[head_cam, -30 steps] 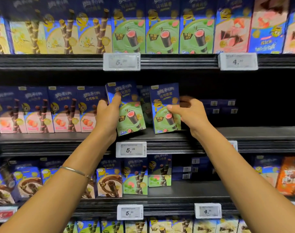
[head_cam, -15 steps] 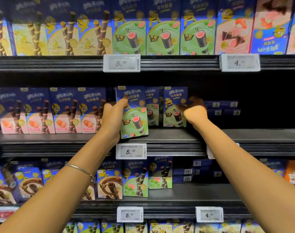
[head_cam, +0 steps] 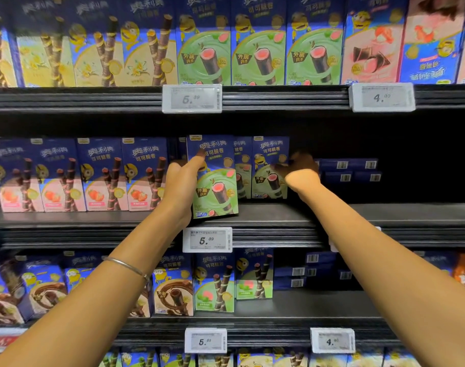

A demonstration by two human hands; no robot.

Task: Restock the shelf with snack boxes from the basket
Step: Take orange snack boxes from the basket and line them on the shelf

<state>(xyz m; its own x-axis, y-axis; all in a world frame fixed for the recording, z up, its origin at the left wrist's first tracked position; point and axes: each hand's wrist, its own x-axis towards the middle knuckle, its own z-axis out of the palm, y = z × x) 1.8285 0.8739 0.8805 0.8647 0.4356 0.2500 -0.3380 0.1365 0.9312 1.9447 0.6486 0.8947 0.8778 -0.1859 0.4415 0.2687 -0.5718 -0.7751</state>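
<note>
Shelving fills the view. The middle shelf point(head_cam: 279, 221) carries a row of strawberry boxes point(head_cam: 104, 176) on its left, ending just beside the left hand point(head_cam: 181, 186). Right of centre the shelf lies dark and open, with flat blue boxes point(head_cam: 347, 170) stacked at the back. The left grip curls round the left edge of a green snack box point(head_cam: 215, 186), near upright, its base at the shelf's front edge above a price tag point(head_cam: 207, 240). Deeper in stands a second green box point(head_cam: 269, 168). The right hand point(head_cam: 301, 173) is at its right edge, fingers shadowed and blurred, so I cannot tell its grip.
</note>
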